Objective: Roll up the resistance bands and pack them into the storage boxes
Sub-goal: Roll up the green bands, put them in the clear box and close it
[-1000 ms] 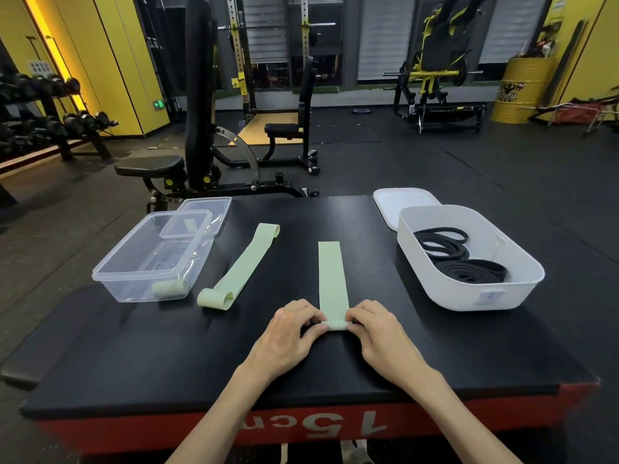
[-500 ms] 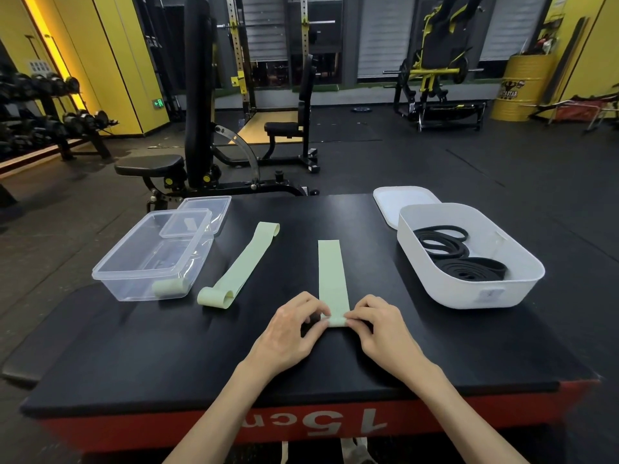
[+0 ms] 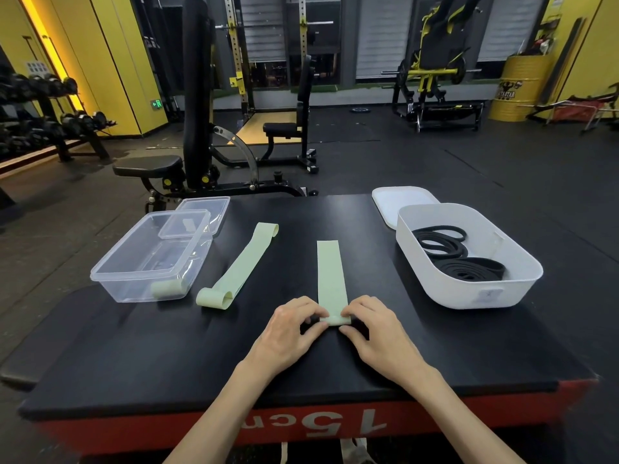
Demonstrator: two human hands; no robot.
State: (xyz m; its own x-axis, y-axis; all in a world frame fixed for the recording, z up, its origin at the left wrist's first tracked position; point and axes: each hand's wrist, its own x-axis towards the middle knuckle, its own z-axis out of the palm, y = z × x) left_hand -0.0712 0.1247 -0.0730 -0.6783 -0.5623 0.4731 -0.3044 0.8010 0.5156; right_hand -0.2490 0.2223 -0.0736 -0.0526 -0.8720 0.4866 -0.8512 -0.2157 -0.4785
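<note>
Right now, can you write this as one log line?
step: rolling green band | hands: left, right pinch near end | clear box: one roll inside

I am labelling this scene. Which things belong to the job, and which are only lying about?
Job: green band being rolled, both hands, second green band, clear box, white box, black bands.
Lying about: weight bench, yellow barrel, dumbbell rack.

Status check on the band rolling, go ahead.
Left hand and right hand pinching near end of green band, roll just started. Clear box holds one roll. Nothing in the way.
</note>
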